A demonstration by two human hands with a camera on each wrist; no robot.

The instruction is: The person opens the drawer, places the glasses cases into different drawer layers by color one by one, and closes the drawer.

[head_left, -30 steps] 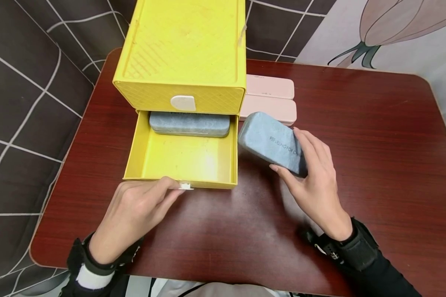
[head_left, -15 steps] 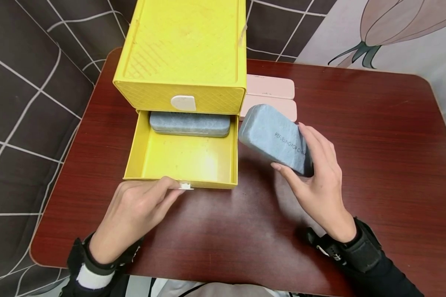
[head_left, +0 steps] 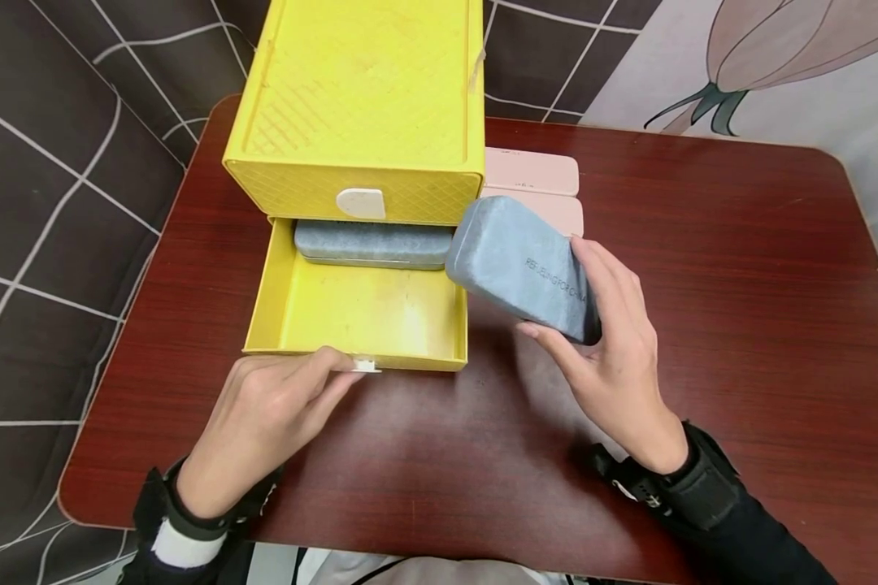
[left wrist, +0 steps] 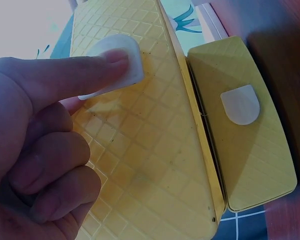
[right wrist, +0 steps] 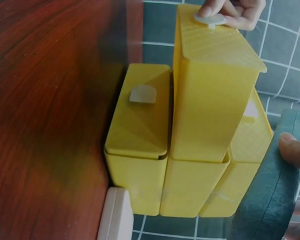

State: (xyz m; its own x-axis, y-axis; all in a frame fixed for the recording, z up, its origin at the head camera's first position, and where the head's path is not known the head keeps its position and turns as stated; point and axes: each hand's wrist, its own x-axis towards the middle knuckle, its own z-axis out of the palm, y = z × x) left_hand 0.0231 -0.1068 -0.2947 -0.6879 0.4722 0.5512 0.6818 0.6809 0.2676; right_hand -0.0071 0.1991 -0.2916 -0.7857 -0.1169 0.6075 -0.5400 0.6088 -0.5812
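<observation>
My left hand (head_left: 263, 414) pinches the white tab (left wrist: 132, 62) on the front of a yellow drawer (head_left: 351, 317), which stands pulled out. In the right wrist view it is the middle one of three stacked drawers. At the back of this drawer lies a blue-grey glasses case (head_left: 373, 245), partly hidden under the cabinet. A second blue-grey glasses case (head_left: 523, 264), with dark lettering on its side, is in my right hand (head_left: 618, 366). Thumb and fingers grip its right end, and it hangs tilted in the air. Its left end overlaps the drawer's right edge in the head view.
The yellow cabinet (head_left: 366, 89) stands on a dark red wooden table (head_left: 739, 325). Two pink cases (head_left: 534, 171) lie on the tabletop against its right side. A lower drawer (left wrist: 242, 150) with its own white tab is closed. Dark tiled walls (head_left: 36, 244) border the table.
My right hand first lifts the glasses case slightly up and right, then brings it left to the drawer's right edge. The left hand and the drawer stay in place.
</observation>
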